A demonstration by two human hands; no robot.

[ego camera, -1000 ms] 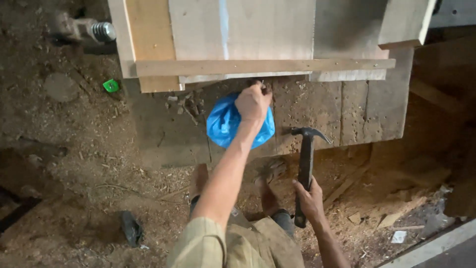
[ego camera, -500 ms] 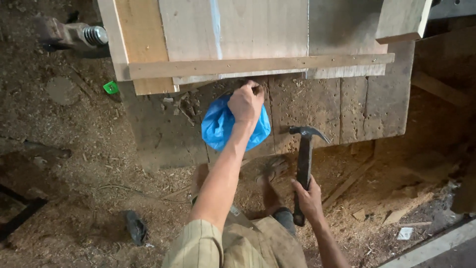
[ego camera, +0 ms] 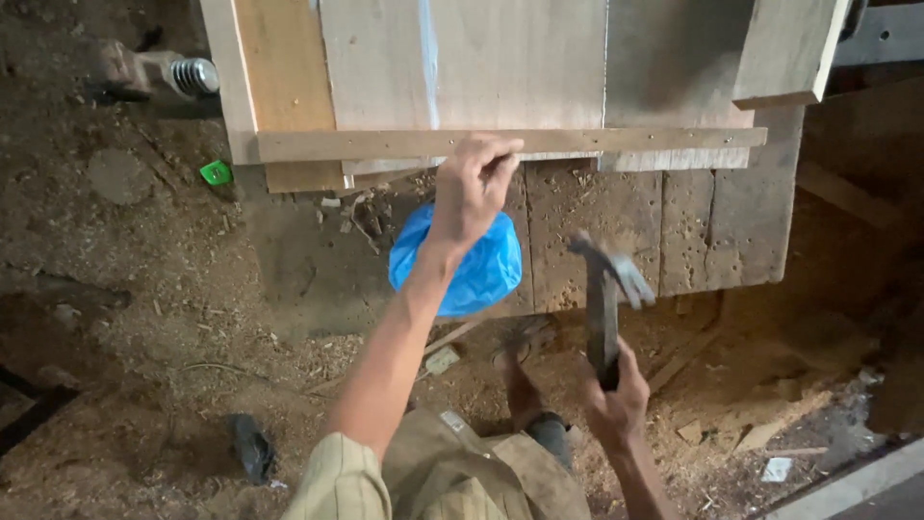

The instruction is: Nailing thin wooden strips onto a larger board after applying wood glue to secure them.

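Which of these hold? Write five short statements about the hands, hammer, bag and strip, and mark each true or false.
1. The right hand grips a hammer. True.
2. The left hand rests flat on the blue bag. False: its fingertips pinch at the wooden strip, above the bag.
3. The strip lies across the boards. True.
4. The hammer head touches the strip. False: it is raised, well short of it.
5. A green cap lies on the ground left of the boards. True.
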